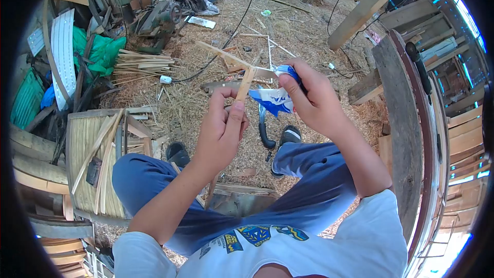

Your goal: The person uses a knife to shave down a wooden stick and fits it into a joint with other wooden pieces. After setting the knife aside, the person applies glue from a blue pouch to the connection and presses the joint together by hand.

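Note:
My left hand (225, 128) is closed around the lower end of a thin wooden strip (246, 85). That strip is joined at its top to another light wooden strip (218, 53), which runs off to the upper left. In my right hand (314, 95) is a crumpled blue-and-white plastic packet (272, 98), pinched between thumb and fingers. A flat pale piece (264, 72) reaches from the packet to the joint of the strips; its kind I cannot make out. Below the packet, a tool with a curved black handle (265, 135) shows between my feet.
Wood shavings cover the ground (303, 36). A bundle of thin wooden sticks (144, 64) lies at left, near a green plastic sheet (100, 51). Beside my left knee is a slatted panel (85, 149) with loose strips. A thick plank (399, 123) stands at right; a black cable (234, 36) crosses the floor.

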